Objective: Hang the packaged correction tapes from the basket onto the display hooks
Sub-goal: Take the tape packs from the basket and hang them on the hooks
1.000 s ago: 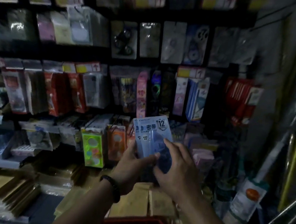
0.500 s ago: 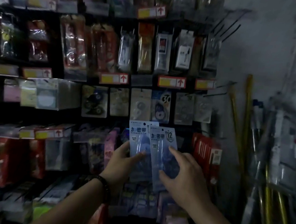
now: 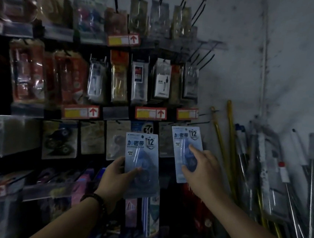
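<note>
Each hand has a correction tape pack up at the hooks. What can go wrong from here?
1. The right hand pinches the right pack low down, so its top could swing and miss the bare hook, which is hard to see in this dim light.
2. The left pack, gripped by the left hand, sits in front of hung packs and could knock them.
3. The right forearm is near the leaning poles; a bump might topple them.

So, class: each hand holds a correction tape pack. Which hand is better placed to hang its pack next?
Likely the right hand: the right pack is higher, its top just below bare hooks at the rack's right end. The left hand holds the left pack lower, over hung stock.
</note>
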The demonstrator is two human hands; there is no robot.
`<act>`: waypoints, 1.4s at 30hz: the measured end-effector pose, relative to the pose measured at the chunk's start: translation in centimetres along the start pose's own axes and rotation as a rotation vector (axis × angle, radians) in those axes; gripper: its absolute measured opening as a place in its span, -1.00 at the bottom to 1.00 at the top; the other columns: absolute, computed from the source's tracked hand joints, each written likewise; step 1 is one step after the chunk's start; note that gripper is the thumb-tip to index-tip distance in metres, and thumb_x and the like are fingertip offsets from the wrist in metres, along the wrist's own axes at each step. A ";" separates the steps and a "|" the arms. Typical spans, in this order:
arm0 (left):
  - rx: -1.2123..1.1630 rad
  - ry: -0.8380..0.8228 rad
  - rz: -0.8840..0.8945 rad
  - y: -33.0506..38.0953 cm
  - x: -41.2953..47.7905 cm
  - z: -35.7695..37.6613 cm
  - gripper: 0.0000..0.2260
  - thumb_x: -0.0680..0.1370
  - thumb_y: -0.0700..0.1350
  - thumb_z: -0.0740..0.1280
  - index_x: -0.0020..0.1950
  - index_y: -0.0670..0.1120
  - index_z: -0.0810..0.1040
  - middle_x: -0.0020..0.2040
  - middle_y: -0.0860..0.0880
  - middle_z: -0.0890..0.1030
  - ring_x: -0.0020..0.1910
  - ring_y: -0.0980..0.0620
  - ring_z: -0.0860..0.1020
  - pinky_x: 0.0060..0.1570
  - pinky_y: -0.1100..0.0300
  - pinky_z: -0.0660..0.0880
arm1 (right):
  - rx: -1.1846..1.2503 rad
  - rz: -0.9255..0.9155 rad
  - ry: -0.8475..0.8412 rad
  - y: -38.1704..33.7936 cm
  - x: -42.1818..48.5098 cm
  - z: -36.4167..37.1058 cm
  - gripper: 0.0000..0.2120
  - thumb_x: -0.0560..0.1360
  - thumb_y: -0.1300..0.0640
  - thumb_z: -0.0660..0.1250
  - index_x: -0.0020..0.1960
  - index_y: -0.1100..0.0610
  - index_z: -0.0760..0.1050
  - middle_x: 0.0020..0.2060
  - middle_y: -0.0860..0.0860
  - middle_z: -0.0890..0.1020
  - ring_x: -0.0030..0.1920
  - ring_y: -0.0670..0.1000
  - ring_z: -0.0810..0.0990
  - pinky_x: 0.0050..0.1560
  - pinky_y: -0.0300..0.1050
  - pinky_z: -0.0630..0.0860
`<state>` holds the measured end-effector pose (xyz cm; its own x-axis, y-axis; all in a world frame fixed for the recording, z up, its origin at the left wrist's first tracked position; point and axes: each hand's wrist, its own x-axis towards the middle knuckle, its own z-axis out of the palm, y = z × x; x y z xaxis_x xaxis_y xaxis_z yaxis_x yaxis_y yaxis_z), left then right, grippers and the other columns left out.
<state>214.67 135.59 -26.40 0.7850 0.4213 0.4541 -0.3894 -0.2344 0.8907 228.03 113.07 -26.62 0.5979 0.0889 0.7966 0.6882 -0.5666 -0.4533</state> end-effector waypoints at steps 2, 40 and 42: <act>0.008 0.005 0.001 -0.4 0.5 0.4 -0.76 0.56 -0.21 0.51 0.21 -0.04 0.66 0.05 -0.05 0.78 0.04 -0.10 0.76 0.14 -0.21 0.68 | -0.012 -0.029 0.025 0.2 0.7 0.2 -0.31 0.53 -0.07 0.48 0.60 -0.14 0.30 0.24 -0.08 0.41 0.16 -0.05 0.51 0.13 -0.05 0.61; -0.014 0.041 0.052 2.3 2.7 4.3 -0.81 0.59 -0.11 0.47 0.15 0.12 0.59 0.11 0.00 0.71 0.05 0.02 0.71 -0.06 0.07 0.67 | 0.083 -0.218 -0.166 -4.0 -1.2 1.6 -0.32 0.55 -0.20 0.40 0.58 -0.14 0.21 0.34 -0.15 0.38 0.20 -0.13 0.48 0.09 -0.20 0.54; -0.035 0.003 0.021 2.7 2.2 5.1 -0.82 0.60 -0.11 0.47 0.17 0.09 0.60 0.12 -0.02 0.70 0.08 -0.02 0.71 -0.02 0.03 0.69 | 0.127 -0.220 -0.174 -4.1 -1.6 1.8 -0.23 0.54 -0.14 0.45 0.63 -0.14 0.14 0.38 -0.15 0.36 0.27 -0.11 0.48 0.08 -0.24 0.52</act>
<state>217.84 131.42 -23.09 0.7752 0.4194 0.4725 -0.4220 -0.2128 0.8813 224.97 116.79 -26.75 0.4829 0.3436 0.8055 0.8482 -0.4120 -0.3328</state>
